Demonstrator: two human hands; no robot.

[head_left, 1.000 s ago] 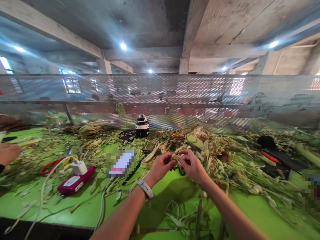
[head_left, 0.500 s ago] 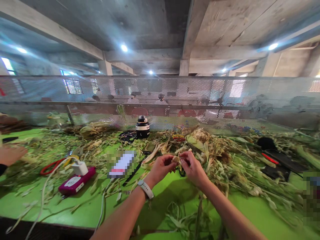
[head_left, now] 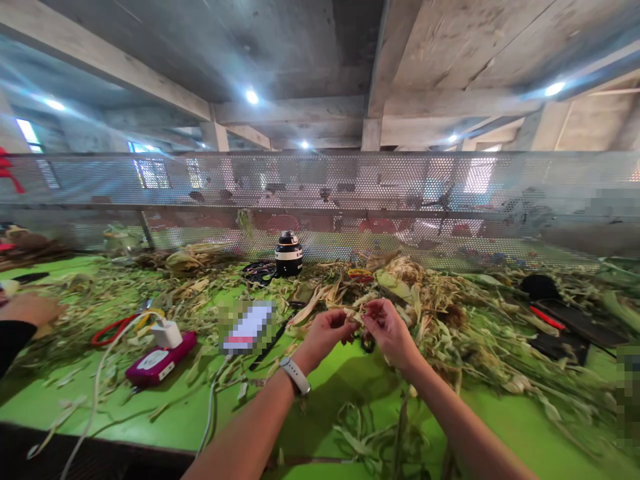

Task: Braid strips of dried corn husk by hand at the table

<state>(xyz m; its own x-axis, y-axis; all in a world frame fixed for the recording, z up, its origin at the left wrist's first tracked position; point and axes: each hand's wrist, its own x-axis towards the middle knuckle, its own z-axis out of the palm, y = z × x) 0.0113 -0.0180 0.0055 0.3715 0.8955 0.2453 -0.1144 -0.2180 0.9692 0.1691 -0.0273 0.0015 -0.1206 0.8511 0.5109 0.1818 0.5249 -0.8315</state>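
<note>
My left hand [head_left: 326, 337], with a pale watch [head_left: 296, 376] on its wrist, pinches the left side of a small piece of corn husk [head_left: 356, 316]. From the other side my right hand [head_left: 391, 339] pinches the same pale piece between thumb and fingers. Both hands are close together, held over the green table [head_left: 330, 387]. Fingers hide much of the husk piece, so its full shape cannot be made out. Behind the hands lies a heap of dried corn husks [head_left: 400, 280]. Loose green strips [head_left: 357, 430] lie between my forearms.
A pixelated phone [head_left: 250, 327] on a cable and a magenta power strip [head_left: 161, 360] with a white charger lie left. Red-handled scissors [head_left: 113, 330] are beyond. A black bottle [head_left: 289, 255] stands before a perforated metal screen [head_left: 320, 180]. Another person's hand [head_left: 33, 312] is far left.
The view has swung slightly left, so the table things appear further right. My fingers have shifted a little on the husk piece. More of the other person's dark sleeve shows at left.
</note>
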